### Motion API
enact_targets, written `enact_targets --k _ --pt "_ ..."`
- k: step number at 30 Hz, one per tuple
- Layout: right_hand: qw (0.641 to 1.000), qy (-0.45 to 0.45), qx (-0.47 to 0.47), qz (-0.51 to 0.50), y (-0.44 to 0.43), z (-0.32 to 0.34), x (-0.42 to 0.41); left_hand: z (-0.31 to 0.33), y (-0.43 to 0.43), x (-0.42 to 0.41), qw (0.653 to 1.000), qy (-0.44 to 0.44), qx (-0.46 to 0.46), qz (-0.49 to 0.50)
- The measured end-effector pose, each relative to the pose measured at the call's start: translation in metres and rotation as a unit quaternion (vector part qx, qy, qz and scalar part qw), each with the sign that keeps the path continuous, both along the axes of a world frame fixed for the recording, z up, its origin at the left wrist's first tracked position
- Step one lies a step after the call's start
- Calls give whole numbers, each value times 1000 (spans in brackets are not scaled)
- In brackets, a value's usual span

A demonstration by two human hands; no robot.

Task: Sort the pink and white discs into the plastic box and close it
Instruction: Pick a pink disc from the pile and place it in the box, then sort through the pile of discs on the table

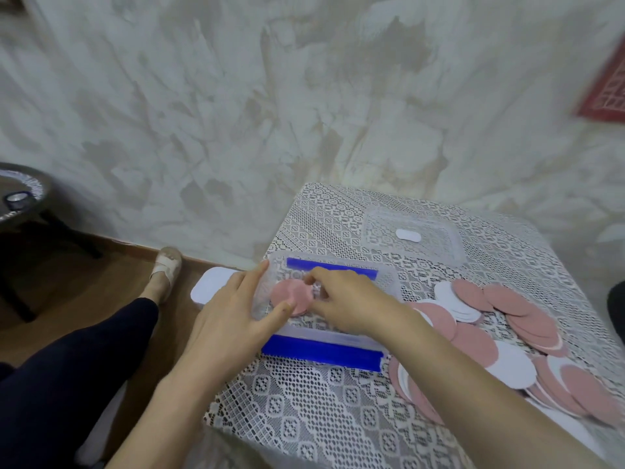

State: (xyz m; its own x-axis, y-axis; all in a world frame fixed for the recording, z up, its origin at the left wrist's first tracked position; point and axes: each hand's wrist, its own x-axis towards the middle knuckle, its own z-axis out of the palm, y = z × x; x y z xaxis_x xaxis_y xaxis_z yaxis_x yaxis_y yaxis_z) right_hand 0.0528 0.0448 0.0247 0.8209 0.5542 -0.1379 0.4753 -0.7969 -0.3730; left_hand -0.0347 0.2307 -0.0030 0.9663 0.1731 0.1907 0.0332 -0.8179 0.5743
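Note:
A clear plastic box [385,282] with blue latches stands open at the table's left edge. One pink disc [291,294] lies inside it. My left hand [233,313] holds the box's left wall, with the index finger along the rim and the thumb on the disc's edge. My right hand [348,299] reaches into the box with fingers curled at the disc's right edge; whether they pinch it is unclear. A pile of pink and white discs [507,343] is spread on the table to the right. The clear lid [443,238] lies flat behind the box.
The table [304,418] wears a white lace cloth and stands against a mottled wall. A white object [209,286] sits beyond the table's left edge. My legs and a foot show at left above a wooden floor, with a dark side table [23,198] at far left.

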Motion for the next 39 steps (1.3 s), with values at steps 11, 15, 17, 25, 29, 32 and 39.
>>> enact_targets --k 11,15,17,25,29,32,39 --pt "983 -172 -49 33 -62 28 -43 29 -19 -3 983 -10 182 12" --pt "977 -211 -34 19 -81 26 -54 36 -41 0 968 -69 242 2" --pt "971 -235 -39 13 -93 28 -58 40 -56 6 962 -73 262 -23" --pt "957 -278 -58 -58 -169 31 -72 39 -134 21 945 -96 286 -125" --pt "961 -253 -51 -104 -207 26 -83 35 -182 25 937 -140 272 -171" --pt "962 -227 -60 -140 -233 14 -89 21 -215 23 930 -153 259 -209" --pt "971 -152 -51 -180 -267 -29 -99 -28 -248 13 932 -109 219 -269"
